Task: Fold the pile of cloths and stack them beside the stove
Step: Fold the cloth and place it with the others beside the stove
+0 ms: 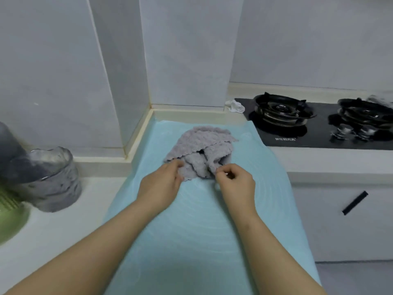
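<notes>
You cannot count the cloths in the grey pile [200, 145], whose folds hide each other. The right-hand burner [368, 116] is blurred and cut by the right edge.

The pile of cloths [200, 150] is a crumpled, unfolded heap of fluffy grey-lilac fabric with wavy, scalloped edges. It lies on a pale blue mat [191, 241] on the bench, just left of the black glass stove [319, 133]. Its near edges are pinched by the left hand [161, 184] and the right hand [236, 184].
</notes>
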`<action>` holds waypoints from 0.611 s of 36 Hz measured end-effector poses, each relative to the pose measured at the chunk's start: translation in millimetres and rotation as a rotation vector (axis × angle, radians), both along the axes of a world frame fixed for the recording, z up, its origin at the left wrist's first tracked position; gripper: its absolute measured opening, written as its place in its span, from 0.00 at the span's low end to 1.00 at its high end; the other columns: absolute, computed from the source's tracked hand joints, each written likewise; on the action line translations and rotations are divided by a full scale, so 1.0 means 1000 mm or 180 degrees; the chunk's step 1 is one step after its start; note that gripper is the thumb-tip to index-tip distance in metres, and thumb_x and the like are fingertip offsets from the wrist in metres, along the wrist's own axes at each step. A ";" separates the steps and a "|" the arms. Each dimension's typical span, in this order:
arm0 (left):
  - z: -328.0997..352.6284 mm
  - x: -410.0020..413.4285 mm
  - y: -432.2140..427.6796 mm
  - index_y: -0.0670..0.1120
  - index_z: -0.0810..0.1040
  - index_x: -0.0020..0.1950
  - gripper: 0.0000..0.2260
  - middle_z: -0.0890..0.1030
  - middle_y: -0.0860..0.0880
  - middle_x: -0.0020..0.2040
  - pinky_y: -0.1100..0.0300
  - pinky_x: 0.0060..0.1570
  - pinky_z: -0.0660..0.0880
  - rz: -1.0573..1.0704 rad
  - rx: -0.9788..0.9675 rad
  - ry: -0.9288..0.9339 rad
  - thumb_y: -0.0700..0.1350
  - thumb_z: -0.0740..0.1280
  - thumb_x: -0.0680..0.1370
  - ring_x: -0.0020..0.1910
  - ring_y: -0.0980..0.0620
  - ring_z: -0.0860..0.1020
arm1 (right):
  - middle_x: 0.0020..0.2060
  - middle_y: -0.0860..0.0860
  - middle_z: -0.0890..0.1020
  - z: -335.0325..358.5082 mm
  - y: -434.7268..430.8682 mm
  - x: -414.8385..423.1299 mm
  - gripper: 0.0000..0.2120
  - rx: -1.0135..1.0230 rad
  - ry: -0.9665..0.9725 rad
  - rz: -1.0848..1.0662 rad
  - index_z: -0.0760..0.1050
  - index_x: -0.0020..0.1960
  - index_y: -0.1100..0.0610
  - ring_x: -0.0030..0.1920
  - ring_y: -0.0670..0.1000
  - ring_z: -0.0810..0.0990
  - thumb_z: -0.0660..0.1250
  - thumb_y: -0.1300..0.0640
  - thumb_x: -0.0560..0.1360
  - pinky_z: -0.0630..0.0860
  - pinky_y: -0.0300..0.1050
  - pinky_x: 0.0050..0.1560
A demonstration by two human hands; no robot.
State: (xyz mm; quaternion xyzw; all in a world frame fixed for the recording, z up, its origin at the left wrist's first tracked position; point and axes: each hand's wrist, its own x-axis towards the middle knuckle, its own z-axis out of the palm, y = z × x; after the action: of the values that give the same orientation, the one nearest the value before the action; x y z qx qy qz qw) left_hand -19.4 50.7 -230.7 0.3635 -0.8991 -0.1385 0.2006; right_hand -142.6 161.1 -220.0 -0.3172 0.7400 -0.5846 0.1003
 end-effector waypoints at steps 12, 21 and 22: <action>0.003 0.029 0.027 0.45 0.77 0.61 0.12 0.77 0.46 0.60 0.60 0.52 0.68 -0.0215 0.0148 0.0331 0.43 0.59 0.80 0.59 0.46 0.74 | 0.30 0.49 0.74 0.000 0.040 0.032 0.06 0.0032 0.0034 -0.0189 0.74 0.36 0.60 0.35 0.50 0.72 0.63 0.62 0.72 0.71 0.45 0.41; -0.001 0.024 0.030 0.45 0.74 0.50 0.10 0.66 0.48 0.70 0.54 0.55 0.65 -0.0171 -0.0692 -0.0085 0.50 0.59 0.78 0.64 0.45 0.67 | 0.46 0.56 0.75 0.008 0.024 0.026 0.22 0.1035 0.0468 -0.0168 0.56 0.71 0.59 0.45 0.57 0.74 0.54 0.56 0.79 0.69 0.46 0.43; 0.000 0.023 0.029 0.45 0.71 0.48 0.10 0.72 0.46 0.64 0.54 0.50 0.65 -0.0196 -0.0573 -0.0202 0.51 0.59 0.78 0.60 0.44 0.70 | 0.48 0.57 0.76 0.010 0.021 0.023 0.25 0.1136 0.0479 -0.0163 0.52 0.73 0.58 0.46 0.58 0.75 0.55 0.54 0.79 0.69 0.46 0.42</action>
State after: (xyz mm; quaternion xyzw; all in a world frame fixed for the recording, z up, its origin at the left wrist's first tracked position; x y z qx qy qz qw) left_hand 3.3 79.4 -230.8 0.3204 -0.9246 -0.0517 0.1996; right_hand -119.8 182.4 -209.5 -0.3182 0.8451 -0.4211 0.0844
